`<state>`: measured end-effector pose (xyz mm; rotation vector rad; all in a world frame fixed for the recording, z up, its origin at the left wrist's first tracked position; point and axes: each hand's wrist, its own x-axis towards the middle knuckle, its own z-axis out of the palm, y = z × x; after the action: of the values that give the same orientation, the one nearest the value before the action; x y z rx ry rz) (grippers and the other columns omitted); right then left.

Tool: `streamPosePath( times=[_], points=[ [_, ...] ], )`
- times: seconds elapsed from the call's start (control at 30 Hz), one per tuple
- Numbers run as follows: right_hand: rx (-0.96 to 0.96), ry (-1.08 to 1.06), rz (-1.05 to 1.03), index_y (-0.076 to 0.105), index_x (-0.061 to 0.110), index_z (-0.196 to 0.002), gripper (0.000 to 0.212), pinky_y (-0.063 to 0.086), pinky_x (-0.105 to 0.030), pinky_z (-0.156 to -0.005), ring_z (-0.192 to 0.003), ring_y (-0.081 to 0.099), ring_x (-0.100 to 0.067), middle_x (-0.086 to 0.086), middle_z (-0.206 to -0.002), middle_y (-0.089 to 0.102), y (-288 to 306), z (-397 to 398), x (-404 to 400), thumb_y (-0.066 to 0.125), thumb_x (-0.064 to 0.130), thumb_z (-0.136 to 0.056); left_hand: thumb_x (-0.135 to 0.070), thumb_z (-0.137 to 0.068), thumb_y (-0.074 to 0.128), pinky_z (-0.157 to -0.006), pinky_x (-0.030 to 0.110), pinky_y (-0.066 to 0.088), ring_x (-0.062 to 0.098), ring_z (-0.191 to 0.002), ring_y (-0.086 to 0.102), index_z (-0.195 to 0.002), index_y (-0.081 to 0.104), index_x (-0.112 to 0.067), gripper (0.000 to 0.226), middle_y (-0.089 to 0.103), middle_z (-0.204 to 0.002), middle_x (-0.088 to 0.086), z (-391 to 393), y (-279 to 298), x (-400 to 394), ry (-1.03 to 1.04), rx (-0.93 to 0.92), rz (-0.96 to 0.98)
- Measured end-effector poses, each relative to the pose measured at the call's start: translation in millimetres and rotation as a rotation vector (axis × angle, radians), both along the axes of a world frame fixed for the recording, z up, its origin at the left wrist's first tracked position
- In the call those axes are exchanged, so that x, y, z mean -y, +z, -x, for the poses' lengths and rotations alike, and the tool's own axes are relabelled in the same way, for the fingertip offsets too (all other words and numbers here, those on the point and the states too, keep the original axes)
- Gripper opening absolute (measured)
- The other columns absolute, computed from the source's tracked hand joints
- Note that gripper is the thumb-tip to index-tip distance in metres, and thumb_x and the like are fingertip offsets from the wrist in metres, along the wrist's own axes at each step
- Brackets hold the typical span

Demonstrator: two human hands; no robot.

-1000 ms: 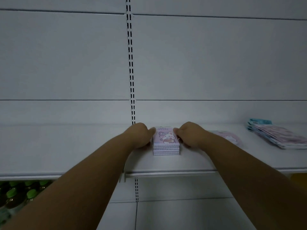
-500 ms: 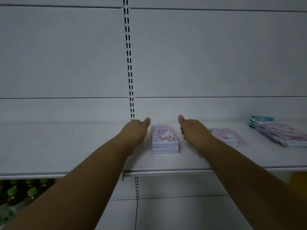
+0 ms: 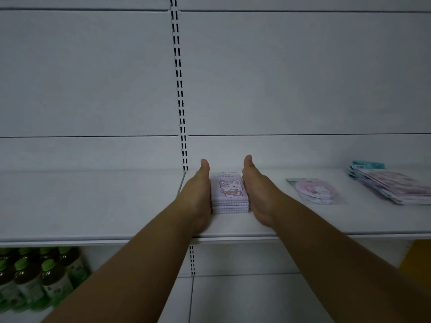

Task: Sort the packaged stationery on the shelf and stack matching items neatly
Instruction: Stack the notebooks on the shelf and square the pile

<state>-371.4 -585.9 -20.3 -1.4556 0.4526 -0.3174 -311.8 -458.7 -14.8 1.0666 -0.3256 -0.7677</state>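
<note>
Pink notebooks (image 3: 229, 193) squeezed between my flat open left hand (image 3: 198, 197) & right hand (image 3: 256, 194); uneven push could skew stack.

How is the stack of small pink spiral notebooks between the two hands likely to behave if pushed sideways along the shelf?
The stack of pink spiral notebooks is several separate pads, so upper ones may well shear off if pushed from one side only. With the left hand and right hand flat against both sides, it should probably stay square. Each pad looks stiff and flat, unlikely to roll.
</note>
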Motion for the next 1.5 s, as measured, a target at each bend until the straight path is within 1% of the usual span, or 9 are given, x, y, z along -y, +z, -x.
streamPosePath(
  times=[0.1,0.17,0.23,0.4,0.6,0.73,0.93,1.37,1.5],
  points=[
    [-0.054,0.034,0.1,0.06,0.018,-0.121,0.071,0.053,-0.042,-0.093,-0.096,0.071,-0.024,-0.009,-0.109,0.073,1.1,7.4,-2.8,0.031,0.072,-0.086,-0.051,-0.097,0.041,-0.074,0.035,0.058,0.022,-0.093,0.071,-0.103,0.059,-0.016,0.04,0.075,-0.098,0.003,-0.8,-0.2,-2.8,0.018,0.061,-0.047],
    [-0.092,0.008,0.52,0.049,0.019,-0.133,0.064,0.05,-0.032,-0.087,-0.102,0.063,-0.015,-0.004,-0.126,0.063,-0.9,19.3,1.8,0.033,0.065,-0.091,-0.044,-0.097,0.046,-0.084,0.028,0.046,0.011,-0.108,0.057,-0.129,0.049,-0.018,0.041,0.056,-0.128,-0.005,-4.5,-4.2,-11.9,0.069,0.535,-0.416],
    [-0.113,-0.084,0.904,0.049,0.023,-0.127,0.05,0.044,-0.025,-0.079,-0.093,0.058,-0.008,0.003,-0.121,0.061,-5.7,34.6,9.8,0.044,0.058,-0.091,-0.045,-0.09,0.055,-0.072,0.024,0.041,0.007,-0.095,0.054,-0.128,0.049,-0.022,0.045,0.057,-0.12,-0.007,-8.8,-10.6,-23.8,0.19,1.01,-0.736],
    [-0.195,-0.071,1.19,0.061,0.026,-0.081,0.026,0.036,-0.018,-0.054,-0.065,0.053,-0.003,0.01,-0.073,0.06,-7.8,56.8,23.0,0.07,0.05,-0.077,-0.051,-0.078,0.063,-0.07,0.029,0.046,0.014,-0.083,0.058,-0.092,0.053,-0.03,0.028,0.061,-0.086,-0.011,-8.7,-20.1,-38.9,0.277,1.338,-0.997],
    [-0.082,-0.044,1.199,0.067,0.022,-0.077,0.011,0.035,-0.008,-0.053,-0.065,0.05,0.009,0.012,-0.066,0.057,-9.7,55.1,18.3,0.072,0.032,-0.081,-0.039,-0.083,0.063,-0.059,0.027,0.035,0.011,-0.07,0.052,-0.073,0.054,-0.027,0.018,0.051,-0.067,-0.014,-9.7,-22.9,-37.2,0.332,1.421,-0.9],
    [-0.091,-0.033,1.211,0.065,0.023,-0.076,0.011,0.029,-0.01,-0.052,-0.061,0.05,0.005,0.013,-0.066,0.057,-10.7,55.2,18.1,0.068,0.031,-0.084,-0.035,-0.083,0.065,-0.058,0.027,0.035,0.013,-0.07,0.052,-0.072,0.055,-0.025,0.019,0.053,-0.067,-0.012,-11.3,-27.1,-37.7,0.364,1.398,-0.873],
    [-0.046,-0.026,1.187,0.066,0.021,-0.074,0.012,0.038,-0.008,-0.059,-0.067,0.051,0.007,0.011,-0.065,0.058,-13.3,58.9,17.4,0.071,0.029,-0.081,-0.041,-0.082,0.065,-0.051,0.021,0.031,0.006,-0.063,0.05,-0.066,0.053,-0.027,0.024,0.055,-0.065,-0.012,-10.0,-31.5,-37.9,0.402,1.361,-0.904],
    [-0.102,-0.027,1.151,0.064,0.025,-0.07,0.016,0.037,-0.018,-0.056,-0.061,0.051,-0.004,0.009,-0.067,0.06,-15.7,55.3,19.8,0.075,0.034,-0.077,-0.045,-0.08,0.068,-0.062,0.026,0.041,0.009,-0.071,0.056,-0.067,0.053,-0.032,0.024,0.058,-0.07,-0.013,-5.1,-29.1,-38.5,0.312,1.356,-0.951],
    [-0.124,-0.008,1.123,0.065,0.022,-0.07,0.017,0.044,-0.025,-0.061,-0.064,0.054,-0.008,0.004,-0.071,0.064,-14.8,52.2,22.0,0.076,0.033,-0.077,-0.043,-0.082,0.067,-0.055,0.023,0.035,0.006,-0.065,0.052,-0.064,0.049,-0.031,0.028,0.057,-0.068,-0.012,-6.1,-27.6,-37.4,0.29,1.368,-0.963]
  ],
)
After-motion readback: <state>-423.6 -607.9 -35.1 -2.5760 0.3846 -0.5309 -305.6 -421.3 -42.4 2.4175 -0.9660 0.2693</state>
